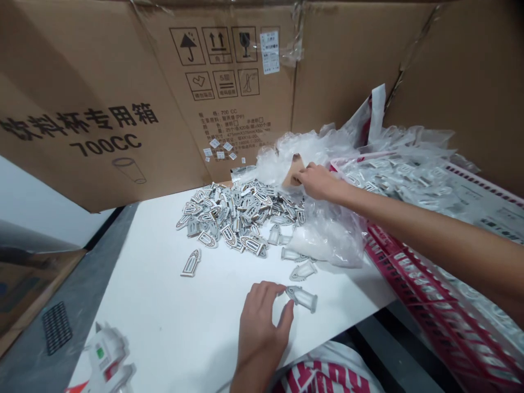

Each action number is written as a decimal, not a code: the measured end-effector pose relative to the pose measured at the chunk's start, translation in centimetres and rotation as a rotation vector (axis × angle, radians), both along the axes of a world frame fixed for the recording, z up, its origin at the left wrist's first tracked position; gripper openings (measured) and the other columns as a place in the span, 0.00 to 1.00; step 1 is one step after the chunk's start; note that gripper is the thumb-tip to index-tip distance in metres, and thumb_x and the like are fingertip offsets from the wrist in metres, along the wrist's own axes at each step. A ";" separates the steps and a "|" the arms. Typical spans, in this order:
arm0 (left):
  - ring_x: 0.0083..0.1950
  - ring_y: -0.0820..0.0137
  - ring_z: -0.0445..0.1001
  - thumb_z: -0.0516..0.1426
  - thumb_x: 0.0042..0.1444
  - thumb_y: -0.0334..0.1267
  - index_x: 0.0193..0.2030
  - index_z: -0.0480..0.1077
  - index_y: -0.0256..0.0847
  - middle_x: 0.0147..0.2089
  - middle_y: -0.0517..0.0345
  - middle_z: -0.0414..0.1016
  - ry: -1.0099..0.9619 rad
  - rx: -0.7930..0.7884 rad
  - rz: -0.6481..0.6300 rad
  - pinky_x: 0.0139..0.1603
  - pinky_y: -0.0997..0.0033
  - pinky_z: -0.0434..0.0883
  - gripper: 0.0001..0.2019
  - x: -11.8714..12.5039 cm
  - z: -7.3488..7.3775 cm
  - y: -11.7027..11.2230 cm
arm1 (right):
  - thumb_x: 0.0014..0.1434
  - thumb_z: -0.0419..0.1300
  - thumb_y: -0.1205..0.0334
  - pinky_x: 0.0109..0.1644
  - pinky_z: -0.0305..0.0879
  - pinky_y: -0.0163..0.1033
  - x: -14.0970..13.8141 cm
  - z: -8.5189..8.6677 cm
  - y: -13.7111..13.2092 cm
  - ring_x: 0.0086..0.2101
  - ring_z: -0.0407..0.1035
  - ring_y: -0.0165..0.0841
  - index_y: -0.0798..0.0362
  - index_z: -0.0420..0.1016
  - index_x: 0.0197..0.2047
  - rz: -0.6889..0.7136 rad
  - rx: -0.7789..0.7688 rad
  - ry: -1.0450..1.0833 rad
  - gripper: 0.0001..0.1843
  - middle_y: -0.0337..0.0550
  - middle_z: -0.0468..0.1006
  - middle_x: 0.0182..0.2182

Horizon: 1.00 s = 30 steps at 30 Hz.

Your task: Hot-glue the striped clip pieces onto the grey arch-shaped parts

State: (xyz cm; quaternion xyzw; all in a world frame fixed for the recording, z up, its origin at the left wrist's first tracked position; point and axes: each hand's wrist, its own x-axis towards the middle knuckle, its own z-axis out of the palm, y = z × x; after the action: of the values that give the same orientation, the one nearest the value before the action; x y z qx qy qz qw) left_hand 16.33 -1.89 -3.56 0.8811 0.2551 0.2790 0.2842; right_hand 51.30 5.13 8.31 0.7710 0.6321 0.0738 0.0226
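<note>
My left hand (264, 323) is low in the middle of the white table, thumb and forefinger closing on the pointed end of a grey arched plastic piece (303, 299) that lies flat. Farther back, my right hand (315, 181) reaches across from the right, its fingers pinching a small brown piece (293, 171), which looks like card or paper, beside the crumpled plastic bags. A heap of small arched pieces (229, 210) with white and brown patterned faces lies left of the bags. One arched piece (191, 263) sits apart at the front left.
At the right stands a magenta basket (413, 295) filled with bagged grey pieces. Plastic bags (331, 234) spread between it and the heap. Large cardboard boxes (172, 125) wall off the back. A white glue-gun-like tool (107, 355) rests at the table's near left corner.
</note>
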 end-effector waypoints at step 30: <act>0.61 0.54 0.76 0.54 0.58 0.24 0.65 0.71 0.45 0.63 0.48 0.76 0.259 0.315 0.357 0.60 0.50 0.78 0.28 -10.3 0.1 2.2 | 0.72 0.57 0.65 0.52 0.74 0.53 -16.0 -15.3 -19.5 0.48 0.77 0.47 0.44 0.80 0.54 0.035 0.422 0.613 0.13 0.46 0.83 0.49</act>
State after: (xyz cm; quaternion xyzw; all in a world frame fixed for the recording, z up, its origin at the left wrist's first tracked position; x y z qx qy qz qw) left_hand 5.99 0.28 -3.45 0.8838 0.3942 0.2457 0.0551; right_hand 35.30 -14.40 -6.95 0.7339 0.5936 -0.0316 -0.3286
